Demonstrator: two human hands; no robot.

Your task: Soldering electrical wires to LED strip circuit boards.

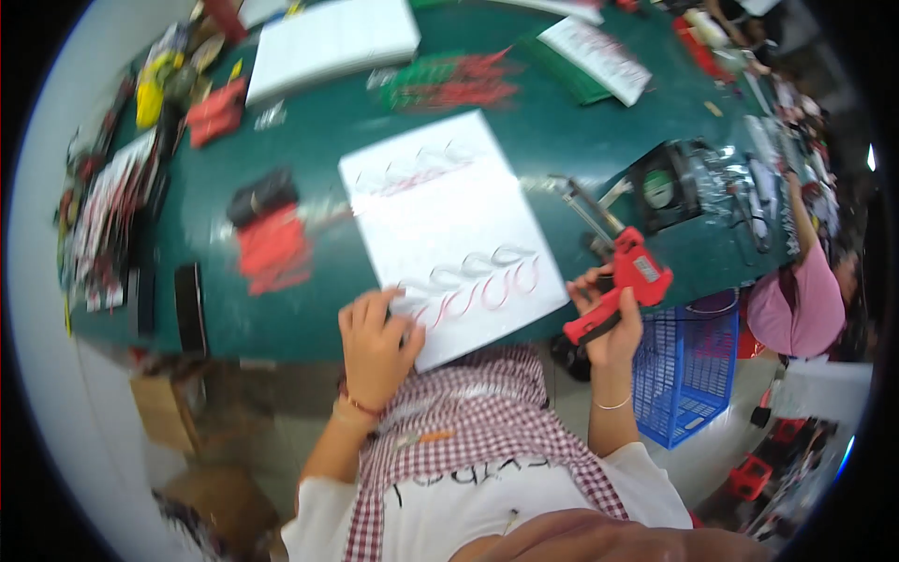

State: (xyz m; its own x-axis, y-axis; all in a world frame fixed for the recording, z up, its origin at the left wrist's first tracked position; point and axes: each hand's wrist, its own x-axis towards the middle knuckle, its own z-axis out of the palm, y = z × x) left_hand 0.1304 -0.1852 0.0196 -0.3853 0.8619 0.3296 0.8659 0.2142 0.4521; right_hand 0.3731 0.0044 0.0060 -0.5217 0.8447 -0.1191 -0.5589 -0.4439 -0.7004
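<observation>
- A white rectangular sheet bearing rows of grey and red curved pieces (459, 220) is laid on the dark green worktop (346, 281), at the middle of its near edge, with one corner overhanging that edge.
- The sheet's near-left corner is touched by the left hand (376, 342); its fingers are slightly bent and parted, and whether a curved piece is pinched cannot be told.
- A red-and-black pistol-shaped tool with a grey metal frame (641, 267) is held in the right hand (618, 337), its fingers closed around the handle, just beside the sheet's near-right corner; the frame is pointed toward the far edge.
- Left of the sheet, a bundle of flat red strips (273, 251) is placed against a soft black bundle (264, 197).
- Near the far edge, a thick white paper stack (337, 45) and a blurred heap of red and green pieces (454, 82) are set.
- Toward the right edge, a black square tray with a green round centre (660, 187) is seen.
</observation>
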